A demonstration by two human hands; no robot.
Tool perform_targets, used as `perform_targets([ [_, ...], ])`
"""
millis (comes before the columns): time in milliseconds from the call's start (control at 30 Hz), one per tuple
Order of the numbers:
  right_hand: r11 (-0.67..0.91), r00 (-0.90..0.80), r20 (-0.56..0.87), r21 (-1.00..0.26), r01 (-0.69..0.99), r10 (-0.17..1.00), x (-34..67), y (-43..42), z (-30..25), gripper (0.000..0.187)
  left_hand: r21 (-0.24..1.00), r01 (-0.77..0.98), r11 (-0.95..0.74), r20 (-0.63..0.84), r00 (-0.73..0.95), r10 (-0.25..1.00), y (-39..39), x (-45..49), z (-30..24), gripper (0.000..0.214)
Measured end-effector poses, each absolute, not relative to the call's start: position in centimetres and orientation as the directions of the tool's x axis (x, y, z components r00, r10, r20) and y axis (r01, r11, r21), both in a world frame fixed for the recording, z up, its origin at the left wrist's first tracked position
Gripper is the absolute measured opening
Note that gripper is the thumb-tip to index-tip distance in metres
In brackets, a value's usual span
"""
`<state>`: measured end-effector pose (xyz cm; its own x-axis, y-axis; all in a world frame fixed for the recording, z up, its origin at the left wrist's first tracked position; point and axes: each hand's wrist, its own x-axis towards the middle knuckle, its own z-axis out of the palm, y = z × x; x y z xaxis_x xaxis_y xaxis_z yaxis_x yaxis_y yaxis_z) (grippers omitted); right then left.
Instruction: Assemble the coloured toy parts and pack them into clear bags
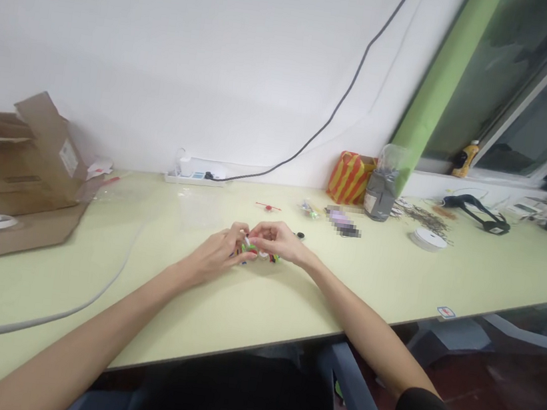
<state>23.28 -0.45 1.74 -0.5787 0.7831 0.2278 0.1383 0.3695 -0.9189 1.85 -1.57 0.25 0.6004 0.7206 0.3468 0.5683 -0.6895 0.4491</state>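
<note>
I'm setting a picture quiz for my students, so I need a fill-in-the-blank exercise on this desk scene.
The left hand and right hand hold a small item with red and ____ parts.
A dark cable runs down the white ____ to a power strip.
An open cardboard box lies at the ____ end of the pale green table.
A white roll lies to the ____ of the hands.

Missing words: green; wall; left; right.
</note>
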Motion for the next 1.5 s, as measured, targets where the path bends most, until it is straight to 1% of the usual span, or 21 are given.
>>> perform_targets([
  [100, 0.479, -0.516, 0.273, -0.818, 0.320, 0.812, 26.1, 0.5, 3.4, 0.029, 0.391, 0.563, -0.728, 0.403, 0.607, 0.685, -1.5, 1.6, 0.8, 0.051],
  [167, 0.494, -0.438, 0.291, -0.727, 0.477, 0.850, 28.9, 1.3, 4.5, 0.021, 0.382, 0.568, -0.729, 0.432, 0.588, 0.684, -1.3, 1.1, 1.1, 0.051],
  [200, 0.477, -0.404, 0.279, -0.673, 0.565, 0.872, 30.4, 1.7, 4.8, 0.018, 0.386, 0.573, -0.723, 0.447, 0.570, 0.690, -1.2, 0.8, 1.2, 0.050],
  [233, 0.427, -0.360, 0.239, -0.623, 0.656, 0.902, 31.7, 2.1, 5.0, 0.015, 0.392, 0.578, -0.716, 0.464, 0.548, 0.696, -1.1, 0.5, 1.3, 0.049],
  [267, 0.346, -0.314, 0.159, -0.570, 0.745, 0.936, 33.0, 2.4, 5.0, 0.013, 0.399, 0.582, -0.709, 0.483, 0.524, 0.702, -0.9, 0.3, 1.3, 0.048],
  [300, 0.250, -0.263, 0.049, -0.512, 0.822, 0.964, 34.0, 2.6, 4.9, 0.009, 0.406, 0.583, -0.703, 0.501, 0.502, 0.705, -0.8, 0.1, 1.2, 0.047],
  [367, 0.110, -0.176, -0.124, -0.415, 0.903, 0.977, 35.3, 3.0, 4.3, 0.003, 0.418, 0.578, -0.701, 0.534, 0.467, 0.704, -0.5, -0.2, 1.1, 0.046],
  [433, 0.059, -0.148, -0.207, -0.383, 0.922, 0.967, 35.7, 3.3, 3.6, 0.005, 0.425, 0.572, -0.702, 0.548, 0.455, 0.702, -0.4, -0.2, 0.9, 0.045],
  [567, 0.054, -0.176, -0.257, -0.418, 0.907, 0.950, 35.3, 3.5, 2.9, 0.002, 0.439, 0.570, -0.695, 0.533, 0.457, 0.712, -0.4, 0.0, 0.8, 0.046],
  [667, 0.058, -0.200, -0.277, -0.447, 0.893, 0.940, 35.0, 3.6, 3.0, 0.004, 0.444, 0.578, -0.685, 0.514, 0.462, 0.723, -0.4, 0.0, 0.8, 0.046],
  [867, 0.087, -0.245, -0.278, -0.480, 0.873, 0.929, 34.9, 3.5, 3.3, 0.011, 0.452, 0.574, -0.682, 0.506, 0.465, 0.726, -0.5, 0.1, 0.9, 0.047],
  [1500, 0.136, -0.306, -0.234, -0.545, 0.828, 0.923, 35.2, 3.6, 3.1, 0.013, 0.458, 0.594, -0.662, 0.467, 0.473, 0.747, -0.7, 0.1, 0.9, 0.046],
])
